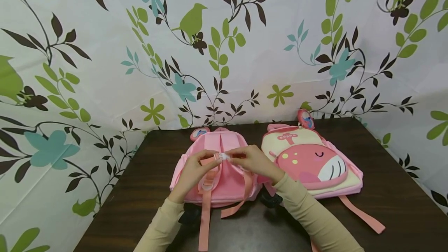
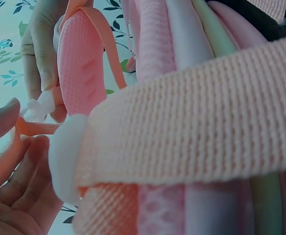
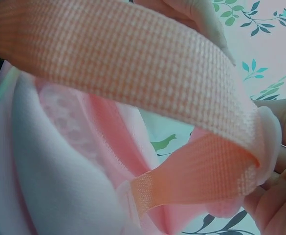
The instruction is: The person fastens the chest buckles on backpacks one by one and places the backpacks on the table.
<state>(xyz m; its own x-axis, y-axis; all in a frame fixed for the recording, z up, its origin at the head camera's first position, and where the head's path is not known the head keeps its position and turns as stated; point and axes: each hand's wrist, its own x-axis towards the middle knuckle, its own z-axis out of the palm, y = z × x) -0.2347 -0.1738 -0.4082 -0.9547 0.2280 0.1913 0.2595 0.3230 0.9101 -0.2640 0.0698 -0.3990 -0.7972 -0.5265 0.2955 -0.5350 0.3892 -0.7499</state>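
Observation:
Over the back of a pink backpack [image 1: 227,182], two hands meet at a small white buckle [image 1: 222,156] on a thin peach strap. My left hand [image 1: 196,172] pinches the buckle's left side and strap between thumb and fingers. From the other side, my right hand [image 1: 257,161] pinches its right end; the left wrist view also shows the white buckle [image 2: 39,106] between the fingertips. Peach shoulder webbing [image 2: 196,117] with a white slider [image 2: 68,159] crosses close in front of that camera. In the right wrist view, similar webbing [image 3: 133,63] covers much of the hands.
A second backpack [image 1: 290,147], cream and pink with a whale pocket [image 1: 315,164], lies to the right, its loose strap [image 1: 364,215] trailing toward the front. Both bags lie on a dark wooden table [image 1: 140,189]. Behind hangs a leaf-and-bird patterned cloth [image 1: 245,73].

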